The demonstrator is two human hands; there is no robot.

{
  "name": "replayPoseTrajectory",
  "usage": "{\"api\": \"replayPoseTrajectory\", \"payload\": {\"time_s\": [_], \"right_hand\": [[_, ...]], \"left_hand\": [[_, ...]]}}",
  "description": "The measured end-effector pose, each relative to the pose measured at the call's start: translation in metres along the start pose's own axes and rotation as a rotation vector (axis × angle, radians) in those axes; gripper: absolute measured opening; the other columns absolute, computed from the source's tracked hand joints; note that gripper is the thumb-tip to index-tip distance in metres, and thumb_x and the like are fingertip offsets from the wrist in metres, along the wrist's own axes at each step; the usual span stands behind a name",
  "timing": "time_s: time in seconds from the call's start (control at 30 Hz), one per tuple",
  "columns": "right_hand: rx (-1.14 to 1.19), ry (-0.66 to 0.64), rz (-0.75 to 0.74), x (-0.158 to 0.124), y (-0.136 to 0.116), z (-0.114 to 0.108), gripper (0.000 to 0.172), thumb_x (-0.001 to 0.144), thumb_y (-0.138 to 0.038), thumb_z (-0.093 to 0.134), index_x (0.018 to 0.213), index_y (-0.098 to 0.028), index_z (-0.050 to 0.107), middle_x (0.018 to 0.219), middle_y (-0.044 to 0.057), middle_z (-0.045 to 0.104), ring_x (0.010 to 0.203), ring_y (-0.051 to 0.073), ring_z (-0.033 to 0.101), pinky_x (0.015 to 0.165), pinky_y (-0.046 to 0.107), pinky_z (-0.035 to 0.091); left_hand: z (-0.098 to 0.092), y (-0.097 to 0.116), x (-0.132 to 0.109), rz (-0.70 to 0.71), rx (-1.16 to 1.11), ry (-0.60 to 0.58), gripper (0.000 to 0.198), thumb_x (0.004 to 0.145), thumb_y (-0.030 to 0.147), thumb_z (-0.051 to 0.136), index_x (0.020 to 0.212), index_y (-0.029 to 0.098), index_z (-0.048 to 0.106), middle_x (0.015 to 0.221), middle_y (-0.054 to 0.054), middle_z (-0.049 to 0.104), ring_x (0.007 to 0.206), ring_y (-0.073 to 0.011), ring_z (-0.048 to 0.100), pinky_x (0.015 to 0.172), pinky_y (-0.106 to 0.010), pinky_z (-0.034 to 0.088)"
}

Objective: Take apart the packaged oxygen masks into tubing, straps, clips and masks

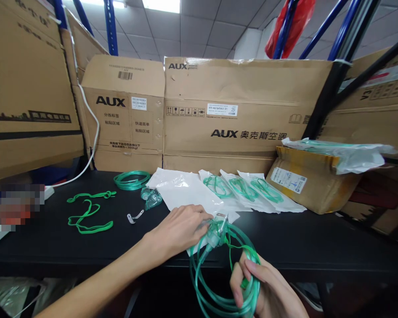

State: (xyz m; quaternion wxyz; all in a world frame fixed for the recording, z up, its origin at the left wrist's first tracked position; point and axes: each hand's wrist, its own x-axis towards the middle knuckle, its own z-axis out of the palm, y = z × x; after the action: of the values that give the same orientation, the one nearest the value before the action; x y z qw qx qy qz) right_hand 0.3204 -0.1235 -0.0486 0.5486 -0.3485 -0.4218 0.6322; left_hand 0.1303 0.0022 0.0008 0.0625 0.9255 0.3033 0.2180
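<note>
A clear green oxygen mask (pixel 215 232) with a metal nose clip sits under the fingers of my left hand (pixel 182 227), which is closed on its side. From the mask hangs a loop of coiled green tubing (pixel 200 282) over the table's front edge. My right hand (pixel 268 282) is wrapped round the right side of that coil, together with a bright green elastic strap (pixel 234 247). Just behind the mask lies a white packaging pouch (pixel 189 187). Part of the mask is hidden by my left fingers.
On the black table (pixel 318 238) lie loose green straps (pixel 91 227), a metal nose clip (pixel 134 216), another mask (pixel 151 198) and a tubing coil (pixel 132 180). Several packed masks (pixel 242 190) stand beside a taped carton (pixel 305 176). Cardboard panels (pixel 245 88) wall the back.
</note>
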Motion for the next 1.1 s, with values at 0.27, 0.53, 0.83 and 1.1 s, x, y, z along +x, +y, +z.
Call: {"api": "replayPoseTrajectory", "payload": {"time_s": [0.27, 0.53, 0.83, 1.1], "right_hand": [[0.084, 0.002, -0.091, -0.005, -0.013, 0.004, 0.037, 0.097, -0.049, 0.06, 0.075, -0.022, 0.047, 0.061, 0.001, 0.062, 0.047, 0.011, 0.047, 0.045, 0.022, 0.035], [0.097, 0.123, -0.049, 0.01, -0.009, -0.003, 0.035, 0.095, -0.047, 0.065, 0.076, -0.021, 0.049, 0.062, -0.001, 0.062, 0.048, 0.01, 0.048, 0.046, 0.022, 0.038], [0.019, 0.148, -0.01, 0.01, -0.002, 0.002, 0.037, 0.092, -0.047, 0.07, 0.077, -0.02, 0.049, 0.063, 0.002, 0.067, 0.042, 0.008, 0.048, 0.039, 0.017, 0.036], [-0.13, 0.15, 0.011, 0.016, -0.002, 0.011, 0.044, 0.089, -0.055, 0.074, 0.08, -0.017, 0.053, 0.061, -0.001, 0.065, 0.039, 0.004, 0.045, 0.038, 0.015, 0.034]], "left_hand": [[0.01, 0.0, -0.003, -0.141, -0.098, 0.136, 0.032, 0.109, 0.032, 0.039, 0.098, 0.02, 0.067, 0.096, -0.005, 0.073, 0.09, -0.0235, 0.069, 0.083, -0.034, 0.048], [0.014, 0.002, 0.001, -0.251, -0.248, 0.247, 0.029, 0.108, 0.041, 0.04, 0.087, 0.024, 0.049, 0.086, -0.002, 0.07, 0.079, -0.0213, 0.067, 0.071, -0.031, 0.045], [0.018, 0.003, 0.004, -0.241, -0.342, 0.24, 0.036, 0.093, 0.049, 0.064, 0.075, 0.024, 0.045, 0.058, 0.007, 0.048, 0.058, -0.0154, 0.051, 0.058, -0.026, 0.035], [0.007, 0.01, 0.005, -0.182, -0.385, 0.176, 0.047, 0.083, 0.059, 0.075, 0.071, 0.022, 0.048, 0.059, 0.008, 0.044, 0.06, -0.0131, 0.045, 0.057, -0.025, 0.031]]}}
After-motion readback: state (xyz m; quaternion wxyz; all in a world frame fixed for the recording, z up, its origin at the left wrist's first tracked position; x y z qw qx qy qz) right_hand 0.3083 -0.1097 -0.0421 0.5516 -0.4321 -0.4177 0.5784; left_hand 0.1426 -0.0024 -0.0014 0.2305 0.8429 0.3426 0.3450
